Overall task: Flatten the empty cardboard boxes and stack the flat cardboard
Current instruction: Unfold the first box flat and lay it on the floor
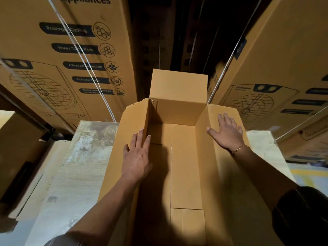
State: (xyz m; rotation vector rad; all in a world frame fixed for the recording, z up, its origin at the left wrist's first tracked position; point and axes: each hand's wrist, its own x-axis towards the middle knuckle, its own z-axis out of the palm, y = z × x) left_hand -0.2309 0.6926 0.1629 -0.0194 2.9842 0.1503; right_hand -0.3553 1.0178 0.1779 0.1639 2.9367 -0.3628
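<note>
An open, empty brown cardboard box [183, 167] stands in front of me on a worn tabletop, its top flaps folded outward and its far flap upright. My left hand [136, 157] lies flat with straight fingers on the box's left flap, at the inner edge. My right hand [226, 133], with a thin bracelet at the wrist, presses flat with spread fingers on the right flap. Neither hand curls round anything. The bottom flaps inside the box lie closed.
The pale, stained table [78, 167] shows on both sides of the box. Tall printed appliance cartons strapped with white bands rise at the left [58, 55] and right [276, 82]. A dark gap runs between them behind the box. More cardboard [19, 153] sits low at left.
</note>
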